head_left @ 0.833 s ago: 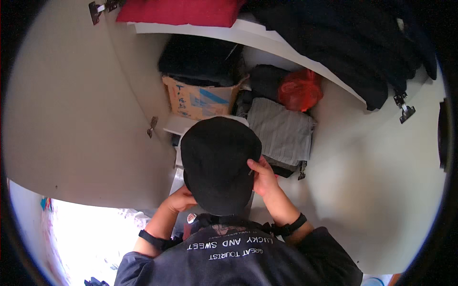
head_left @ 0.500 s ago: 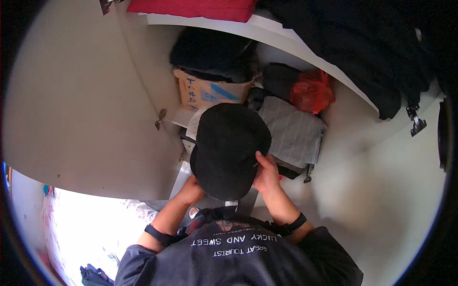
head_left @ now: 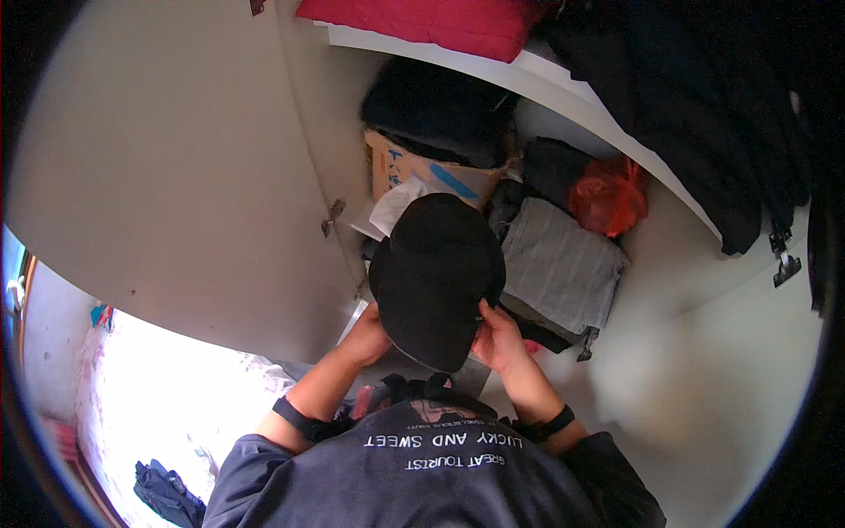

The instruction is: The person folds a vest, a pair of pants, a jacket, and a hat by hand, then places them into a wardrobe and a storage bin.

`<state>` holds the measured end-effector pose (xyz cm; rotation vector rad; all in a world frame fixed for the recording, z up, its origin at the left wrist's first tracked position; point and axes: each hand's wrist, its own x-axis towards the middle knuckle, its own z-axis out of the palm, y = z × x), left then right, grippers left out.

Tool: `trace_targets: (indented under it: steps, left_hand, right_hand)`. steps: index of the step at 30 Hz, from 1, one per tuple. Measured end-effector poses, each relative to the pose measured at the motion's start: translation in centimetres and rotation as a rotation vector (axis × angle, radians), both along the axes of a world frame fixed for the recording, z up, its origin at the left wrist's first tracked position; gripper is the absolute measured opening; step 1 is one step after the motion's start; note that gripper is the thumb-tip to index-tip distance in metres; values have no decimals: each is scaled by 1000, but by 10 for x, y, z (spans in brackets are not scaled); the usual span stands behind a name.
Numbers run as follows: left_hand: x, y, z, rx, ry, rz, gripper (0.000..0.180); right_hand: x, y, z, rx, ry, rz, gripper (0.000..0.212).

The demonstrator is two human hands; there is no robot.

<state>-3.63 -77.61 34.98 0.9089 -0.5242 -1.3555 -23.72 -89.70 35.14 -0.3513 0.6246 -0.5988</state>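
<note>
A black cap (head_left: 440, 277) is held in front of my chest, its rounded crown turned up toward me. My left hand (head_left: 368, 336) grips its lower left edge, the fingertips hidden beneath the fabric. On the other side my right hand (head_left: 499, 339) pinches the right edge, thumb on top and fingers mostly underneath. Just beyond the cap lies a folded grey striped cloth (head_left: 568, 260). A white cloth (head_left: 400, 204) shows behind its far left side.
An open pale cabinet surrounds my hands, its door (head_left: 176, 176) at left. Inside are a cardboard box (head_left: 396, 167) under dark clothing (head_left: 440, 110) and a red plastic bag (head_left: 607, 198). Red fabric (head_left: 431, 22) and black clothing (head_left: 678, 132) lie on the upper shelf (head_left: 422, 51).
The cap has turned and tilted a little between my hands, which still hold both its edges. The whole view has swung, so the cabinet appears shifted right and lower.
</note>
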Motion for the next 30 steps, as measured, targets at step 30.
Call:
trace_targets:
  steps: [30]
  left_hand:
    - [12, -40, 15, -289, -946, -127, 42]
  right_hand:
    - [24, 1, -66, -1096, 883, 691, 33]
